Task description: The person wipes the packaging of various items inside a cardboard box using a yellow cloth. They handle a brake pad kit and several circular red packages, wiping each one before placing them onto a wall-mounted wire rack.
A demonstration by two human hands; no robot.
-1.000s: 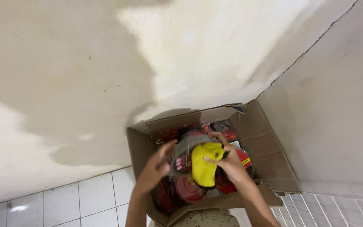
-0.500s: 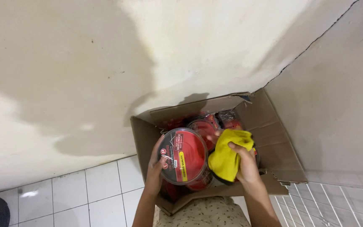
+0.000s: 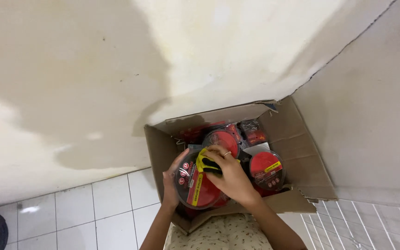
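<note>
Left hand (image 3: 171, 183) cups edge of round red pack (image 3: 196, 185), steadying it above cardboard box (image 3: 302, 153). Our right hand (image 3: 228, 173) presses yellow cloth (image 3: 204, 163) flat on pack face; more red packs (image 3: 265, 169) inside box, right of ours.

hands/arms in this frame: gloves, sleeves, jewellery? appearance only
No gloves: both the left hand and the right hand are bare. Forearms are bare too, with no sleeves in view. A thin ring sits on one right-hand finger. No watch or bracelet shows. Below the arms is a pale garment with a small dotted print.
</note>
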